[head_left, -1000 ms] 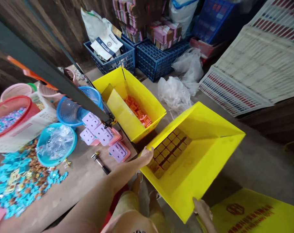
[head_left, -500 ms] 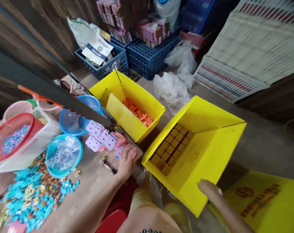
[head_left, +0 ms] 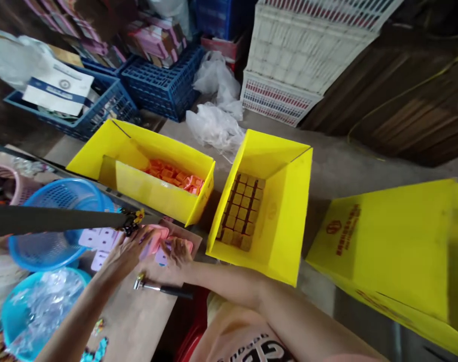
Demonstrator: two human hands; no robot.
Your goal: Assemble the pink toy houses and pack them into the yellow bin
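Over the corner of the work table [head_left: 127, 322], my left hand [head_left: 128, 254] reaches across purple and pink plastic pieces, fingers stretched over a pink piece [head_left: 159, 236]. Close beside it, my right hand [head_left: 179, 257] has its fingers around a purple-and-pink plastic piece [head_left: 161, 257] at the table edge. Flat purple pieces with small dark slots [head_left: 99, 237] lie left of my left hand. A small hammer [head_left: 164, 289] with a dark handle lies nearer to me. My hands partly cover the pieces.
A yellow bin [head_left: 285, 211] right of the table holds rows of square blocks [head_left: 238, 211]. Another yellow bin [head_left: 153, 198] holds orange pieces [head_left: 172, 173]. Blue baskets [head_left: 59, 196] and a turquoise basin of clear bags [head_left: 10, 322] stand left. A dark bar [head_left: 63, 221] crosses above.
My right hand has left the yellow bin's edge and come across to the plastic pieces. My left hand has shifted left over the pile. The view has turned right.
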